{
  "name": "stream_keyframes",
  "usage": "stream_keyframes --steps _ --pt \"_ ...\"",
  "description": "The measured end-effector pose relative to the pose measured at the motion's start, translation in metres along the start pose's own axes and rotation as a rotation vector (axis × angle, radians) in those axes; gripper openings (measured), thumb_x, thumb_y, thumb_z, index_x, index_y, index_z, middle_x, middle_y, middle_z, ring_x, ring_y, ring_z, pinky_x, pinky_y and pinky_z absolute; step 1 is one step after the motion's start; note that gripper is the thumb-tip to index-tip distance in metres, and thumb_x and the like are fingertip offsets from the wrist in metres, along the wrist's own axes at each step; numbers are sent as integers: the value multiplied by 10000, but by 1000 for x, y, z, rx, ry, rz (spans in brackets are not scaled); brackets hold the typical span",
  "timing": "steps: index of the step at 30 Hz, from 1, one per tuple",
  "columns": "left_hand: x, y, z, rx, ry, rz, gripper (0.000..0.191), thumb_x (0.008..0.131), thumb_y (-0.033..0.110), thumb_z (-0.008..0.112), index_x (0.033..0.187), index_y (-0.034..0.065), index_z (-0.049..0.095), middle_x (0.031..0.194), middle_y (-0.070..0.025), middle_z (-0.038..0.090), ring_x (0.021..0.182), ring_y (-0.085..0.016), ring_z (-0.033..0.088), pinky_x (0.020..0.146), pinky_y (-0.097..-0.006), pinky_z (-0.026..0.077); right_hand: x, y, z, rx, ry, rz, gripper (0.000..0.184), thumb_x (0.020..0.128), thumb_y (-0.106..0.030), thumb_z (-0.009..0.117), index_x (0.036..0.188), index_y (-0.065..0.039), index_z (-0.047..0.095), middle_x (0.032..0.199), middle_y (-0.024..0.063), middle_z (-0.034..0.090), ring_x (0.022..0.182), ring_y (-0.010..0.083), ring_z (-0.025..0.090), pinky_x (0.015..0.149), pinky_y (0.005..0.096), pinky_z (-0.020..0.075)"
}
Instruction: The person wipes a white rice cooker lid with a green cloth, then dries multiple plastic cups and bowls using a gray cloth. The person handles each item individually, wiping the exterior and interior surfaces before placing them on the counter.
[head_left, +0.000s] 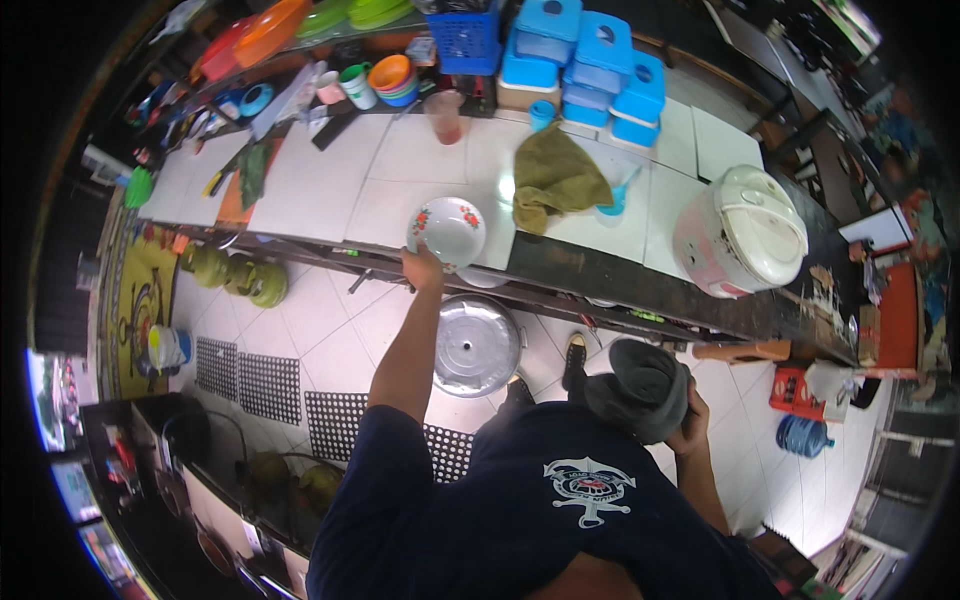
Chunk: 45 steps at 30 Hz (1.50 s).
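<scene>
My left hand (424, 268) grips the near left rim of a white bowl (450, 234) with red flowers, its inside facing up at the counter's front edge. Whether the bowl rests on the tiles or hangs just above them, I cannot tell. Down by my right side, my right hand (690, 424) clutches a bunched dark grey-green cloth (641, 390). An olive towel (559, 176) lies crumpled on the white tiled counter (300, 191), right of the bowl. Beside that towel is a light-blue plastic scoop (616, 196).
A rice cooker (750, 225) stands on the counter's right part. Blue food containers (600, 75) are stacked at the back, near a clear cup (445, 120). A large round metal lid (477, 345) lies below the counter edge, close to my feet. Green gas cylinders (259, 281) and perforated mats (270, 386) occupy the floor leftward.
</scene>
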<state>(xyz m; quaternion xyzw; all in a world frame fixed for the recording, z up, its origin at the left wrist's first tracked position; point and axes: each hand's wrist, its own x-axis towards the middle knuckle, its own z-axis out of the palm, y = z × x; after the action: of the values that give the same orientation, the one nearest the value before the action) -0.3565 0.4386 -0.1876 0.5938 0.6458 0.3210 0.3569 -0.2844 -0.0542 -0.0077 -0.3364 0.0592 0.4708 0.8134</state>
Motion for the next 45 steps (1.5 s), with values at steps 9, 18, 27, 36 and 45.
stream_keyframes --steps 9,18,27,36,45 --pt "9 13 22 47 -40 -94 436 906 332 526 1085 -65 536 1067 -297 604 1028 -455 576 882 -492 459 -80 1 -54 -1 269 -3 600 907 -416 537 1353 -30 428 1364 157 477 1278 310 430 1085 473 306" --pt "-3 35 17 -81 -77 -268 557 898 379 527 1183 -73 374 1183 -342 497 1116 -457 518 947 -488 417 -45 -25 -108 -89 293 252 532 908 -370 563 1368 -136 436 1402 97 452 1291 272 420 1073 481 331" --pt "-188 -150 107 8 -130 -440 353 902 299 514 1039 -26 533 1057 -301 593 1029 -465 553 883 -489 430 10 -59 -125 -746 204 587 533 884 -263 606 1308 16 444 1186 138 590 1075 239 571 934 339 450" --pt "-315 -165 344 495 -445 381 525 823 259 624 1295 93 465 1265 -196 513 1078 -388 560 892 -432 470 -6 -120 -210 -1154 374 709 428 916 -308 585 1190 13 520 1022 55 587 910 123 537 820 250 430" --pt "-313 -158 404 -170 -447 64 449 794 247 636 1203 73 575 1164 -150 605 1058 -375 572 881 -409 474 -67 -147 -302 -1054 523 725 489 928 -327 548 1256 28 473 1119 89 584 993 148 541 876 269 425"
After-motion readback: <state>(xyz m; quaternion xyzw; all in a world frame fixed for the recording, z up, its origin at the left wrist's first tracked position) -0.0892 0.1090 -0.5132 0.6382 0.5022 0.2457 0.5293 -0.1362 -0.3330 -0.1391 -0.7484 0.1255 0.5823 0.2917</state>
